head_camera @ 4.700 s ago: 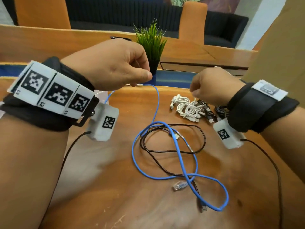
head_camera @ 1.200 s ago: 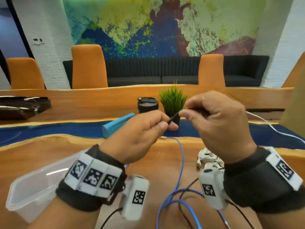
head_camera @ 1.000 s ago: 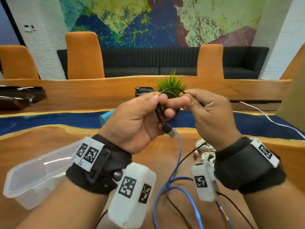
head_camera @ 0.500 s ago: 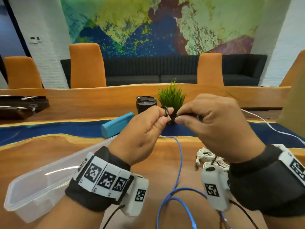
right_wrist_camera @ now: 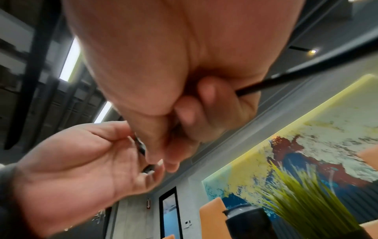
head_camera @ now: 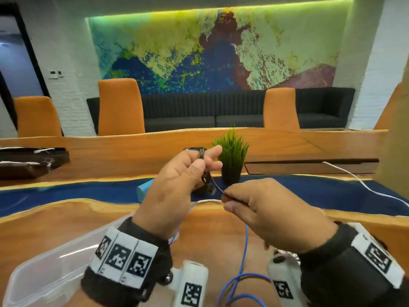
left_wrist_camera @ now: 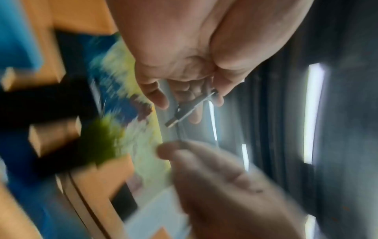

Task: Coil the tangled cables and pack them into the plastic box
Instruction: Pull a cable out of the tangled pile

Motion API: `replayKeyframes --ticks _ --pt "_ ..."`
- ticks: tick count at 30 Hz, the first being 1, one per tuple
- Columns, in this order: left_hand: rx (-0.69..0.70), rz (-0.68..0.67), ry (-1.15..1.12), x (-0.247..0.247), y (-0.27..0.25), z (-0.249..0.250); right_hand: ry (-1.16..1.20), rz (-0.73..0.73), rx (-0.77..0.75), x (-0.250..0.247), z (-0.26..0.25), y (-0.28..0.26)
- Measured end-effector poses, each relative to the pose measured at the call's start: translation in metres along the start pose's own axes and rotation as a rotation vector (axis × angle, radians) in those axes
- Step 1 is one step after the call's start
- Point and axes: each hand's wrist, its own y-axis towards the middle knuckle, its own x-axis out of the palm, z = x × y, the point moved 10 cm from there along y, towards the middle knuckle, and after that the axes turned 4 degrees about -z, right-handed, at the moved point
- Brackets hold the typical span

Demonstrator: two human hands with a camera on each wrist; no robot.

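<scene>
Black cable [head_camera: 215, 185]: wound round left hand [head_camera: 177, 187] fingers as spool, thumb pinching the turns; right hand [head_camera: 263, 209] pinches the free run taut for winding; box [head_camera: 44, 271] waiting.

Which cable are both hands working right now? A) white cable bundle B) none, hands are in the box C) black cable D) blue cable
C: the left hand holds the black cable wound around its fingers while the right hand pinches the strand; the blue cable lies on the table.
</scene>
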Motion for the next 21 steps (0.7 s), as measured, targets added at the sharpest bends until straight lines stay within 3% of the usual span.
replayKeyframes --ticks 2,4,9,12,16,18,21 --pt "0.066 -0.087 0.411 0.012 -0.002 0.0 -0.073 0.041 -0.078 -0.011 -0.017 -0.003" --pt "0.07 -0.173 0.6 0.025 -0.003 -0.007 -0.088 0.178 -0.146 -0.03 -0.024 -0.008" --pt "-0.063 -0.304 0.47 0.024 -0.008 -0.015 -0.044 0.464 -0.171 -0.066 -0.013 -0.021" --pt "-0.154 -0.394 0.227 0.028 -0.015 -0.019 0.014 0.586 -0.141 -0.076 -0.002 -0.026" --pt "-0.192 -0.418 -0.475 0.035 -0.016 -0.008 0.13 0.652 -0.009 -0.072 0.033 -0.024" --pt "-0.131 -0.404 -0.75 0.035 -0.012 0.005 0.192 0.568 0.033 -0.06 0.042 -0.017" --pt "-0.108 -0.231 -0.868 0.021 -0.003 0.001 0.229 0.24 0.007 -0.021 0.024 -0.001"
